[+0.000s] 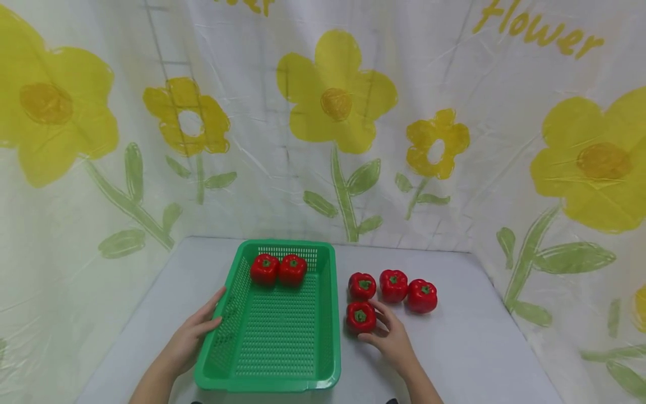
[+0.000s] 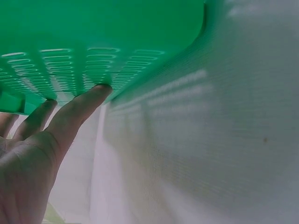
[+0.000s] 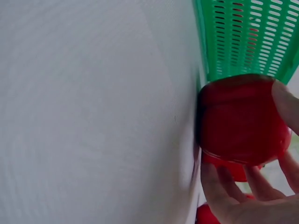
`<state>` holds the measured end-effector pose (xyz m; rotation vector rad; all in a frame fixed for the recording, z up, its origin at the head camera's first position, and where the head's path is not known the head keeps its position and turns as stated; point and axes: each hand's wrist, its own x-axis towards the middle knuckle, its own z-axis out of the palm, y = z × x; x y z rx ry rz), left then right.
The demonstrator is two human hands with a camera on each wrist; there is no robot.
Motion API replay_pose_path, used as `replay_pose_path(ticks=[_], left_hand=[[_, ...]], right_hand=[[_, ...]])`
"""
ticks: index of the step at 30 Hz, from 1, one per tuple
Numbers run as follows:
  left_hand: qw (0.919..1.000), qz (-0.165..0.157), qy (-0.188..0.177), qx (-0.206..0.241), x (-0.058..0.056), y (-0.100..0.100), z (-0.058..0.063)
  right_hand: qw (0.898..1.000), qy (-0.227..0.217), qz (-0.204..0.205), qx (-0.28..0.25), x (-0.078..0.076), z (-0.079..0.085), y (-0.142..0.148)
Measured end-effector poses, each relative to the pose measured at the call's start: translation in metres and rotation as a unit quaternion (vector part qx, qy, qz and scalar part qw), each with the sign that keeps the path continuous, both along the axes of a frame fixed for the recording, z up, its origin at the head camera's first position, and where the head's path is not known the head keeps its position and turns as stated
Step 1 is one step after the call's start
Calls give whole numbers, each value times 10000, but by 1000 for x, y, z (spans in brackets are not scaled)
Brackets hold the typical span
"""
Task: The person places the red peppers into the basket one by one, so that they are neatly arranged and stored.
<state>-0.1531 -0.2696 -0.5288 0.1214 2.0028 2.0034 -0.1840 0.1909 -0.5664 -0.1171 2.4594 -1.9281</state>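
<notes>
A green plastic basket [image 1: 276,386] with slotted walls stands on the table, two red bell peppers [image 1: 264,269] side by side at its far end. My left hand [image 1: 188,340] touches the basket's left side; in the left wrist view its extended fingers [image 2: 77,113] rest against the slotted wall. To the right of the basket, my right hand [image 1: 391,338] holds a red bell pepper [image 1: 360,317] between thumb and fingers. In the right wrist view that pepper [image 3: 243,120] sits low at the table surface, the thumb on one side and fingertips on the other.
Behind the held pepper lies another red bell pepper [image 1: 361,287]. Two more red bell peppers [image 1: 421,296] lie side by side further right. The white table [image 1: 469,336] ends at a curtain [image 1: 262,185] painted with yellow flowers.
</notes>
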Motion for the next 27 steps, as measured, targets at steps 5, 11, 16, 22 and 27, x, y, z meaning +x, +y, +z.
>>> replay_pose_path(ticks=[5,11,16,22,27], left_hand=[[9999,-19,-8,-152,0,0,0],[10000,-49,-17,-36,1,1,0],[9999,-87,61,-32,1,0,-1],[9999,-112,96,66,2,0,1],[9999,-100,100,-30,2,0,2]], right_hand=[[9997,-215,-58,-18,-1,0,0],[9995,-217,-166,135,-2,-1,0],[9985,-157,-236,471,0,1,-1],[9971,-160,-276,691,2,4,-2],[9956,-175,-371,841,4,5,-2]])
